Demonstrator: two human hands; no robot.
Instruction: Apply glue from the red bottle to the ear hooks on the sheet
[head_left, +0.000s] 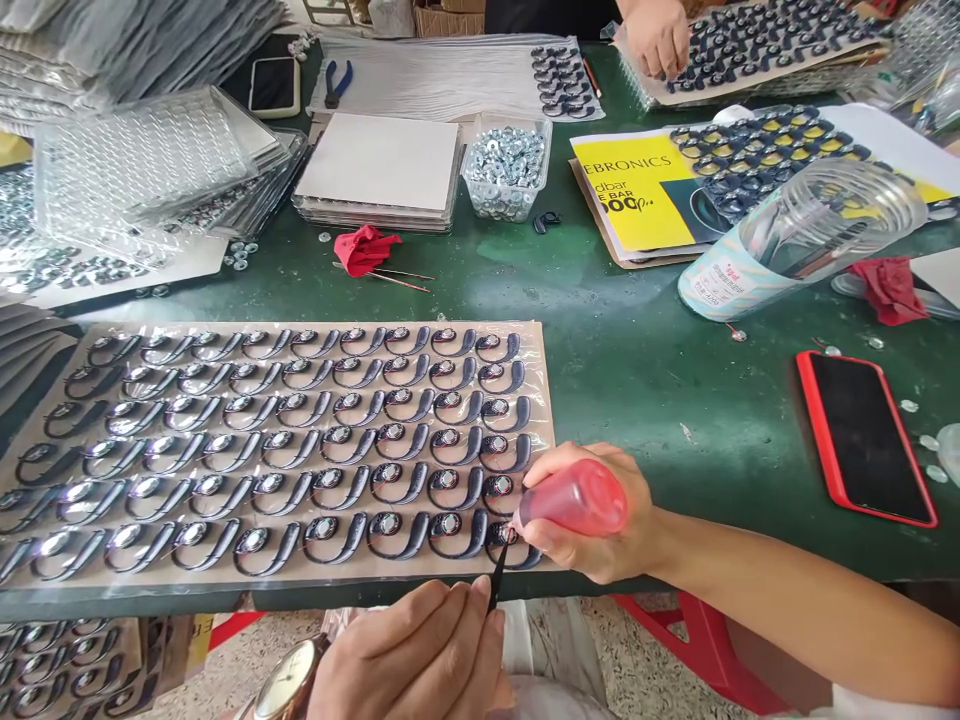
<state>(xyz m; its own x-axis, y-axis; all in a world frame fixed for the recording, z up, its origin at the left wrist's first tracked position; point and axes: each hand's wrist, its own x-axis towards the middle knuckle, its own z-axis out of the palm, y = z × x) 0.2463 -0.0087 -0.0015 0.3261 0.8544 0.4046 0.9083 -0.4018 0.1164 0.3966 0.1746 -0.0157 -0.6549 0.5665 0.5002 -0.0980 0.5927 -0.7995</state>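
My right hand (600, 525) is wrapped round a small red squeeze bottle (577, 497), its nozzle touching the last part in the nearest row of a tray (544, 385) of several dark hook-shaped pieces with round metal centres. My left hand (420, 660), with a wristwatch, pinches thin black tweezers (498, 572) whose tips reach the same part at the tray's near right corner. Both hands sit at the near edge of the green table (637, 340).
A red-cased phone (862, 435) lies at the right. A tipped clear jar (802, 235), red cloths, a tub of metal washers (506, 165), stacked blister trays (150, 160) and a yellow box lie further back. Another person's hand (660, 35) works at a far tray.
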